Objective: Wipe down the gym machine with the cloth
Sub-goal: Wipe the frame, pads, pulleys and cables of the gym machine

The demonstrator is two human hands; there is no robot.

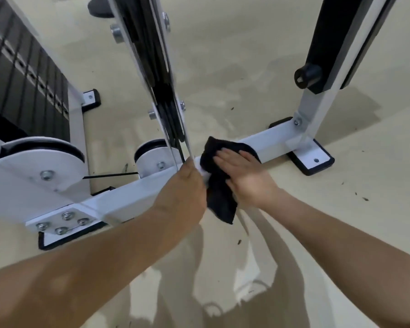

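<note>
Seen from your head camera, your right hand (244, 176) lies flat, fingers straight and together, palm down on the crumpled black cloth (220, 197). The cloth is draped over the white painted steel base bar (272, 140) of the gym machine, just right of where the central upright meets it. Its upper part is spread under your fingers, and its lower end hangs over the near side of the bar toward the floor.

Your left hand (187, 188) is at the foot of the narrow upright of twin metal plates with black cables between them (152, 55), its back turned to you. The fingers are hidden, so you cannot tell whether it grips the upright or only rests against it. It sits just beside the cloth, on its left.

Left of the upright, two white round pulley covers (40, 162) sit on the frame, with the black weight stack (21, 74) behind them. A white bolted joint plate with four bolts (62, 221) lies at the near left corner. On the right, a white square post (317, 107) rises from the bar's far end, carrying a black knob (305, 75) and standing by a black-edged foot plate (313, 159). The beige floor (223, 67) has dark specks to the right.
</note>
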